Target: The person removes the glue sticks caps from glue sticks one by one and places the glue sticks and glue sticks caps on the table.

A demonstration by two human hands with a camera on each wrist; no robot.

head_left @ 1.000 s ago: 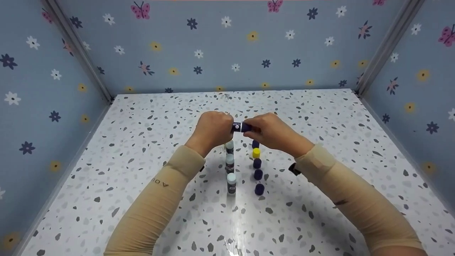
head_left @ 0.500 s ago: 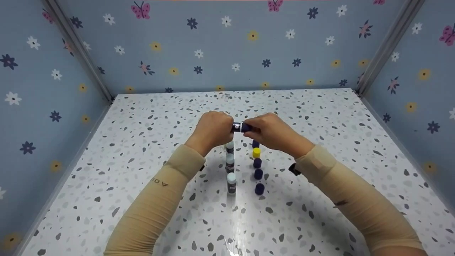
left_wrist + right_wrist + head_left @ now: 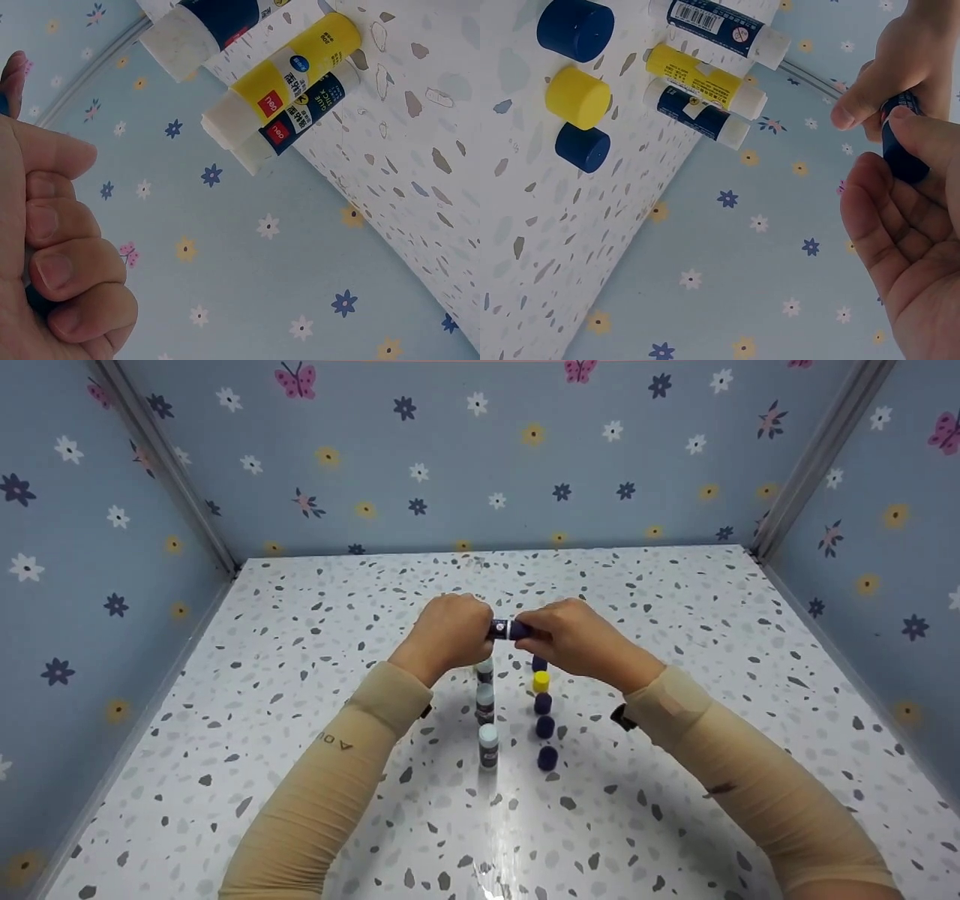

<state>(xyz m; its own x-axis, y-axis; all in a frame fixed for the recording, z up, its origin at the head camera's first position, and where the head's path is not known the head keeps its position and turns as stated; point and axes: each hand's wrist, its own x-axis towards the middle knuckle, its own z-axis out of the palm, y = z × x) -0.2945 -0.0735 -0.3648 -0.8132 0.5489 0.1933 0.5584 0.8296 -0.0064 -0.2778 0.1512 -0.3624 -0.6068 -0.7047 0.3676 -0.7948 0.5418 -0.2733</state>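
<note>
Above the table, my left hand [image 3: 450,631] grips a dark blue glue stick [image 3: 499,628], held sideways. My right hand [image 3: 577,639] pinches its dark blue cap [image 3: 520,630] at the other end. A pale band shows between body and cap. In the right wrist view the thumb lies against that cap [image 3: 904,154]; most of the glue stick's body is hidden in the left hand. Below the hands, uncapped glue sticks stand upright in a row, the nearest glue stick [image 3: 488,748] being dark with a white top. A yellow glue stick [image 3: 300,75] stands among them.
Right of the glue sticks runs a row of loose caps: several dark blue ones, such as the nearest cap [image 3: 547,759], and a yellow cap [image 3: 541,682]. The speckled white table [image 3: 300,825] is bounded by flowered blue panels [image 3: 480,457] at the back and sides.
</note>
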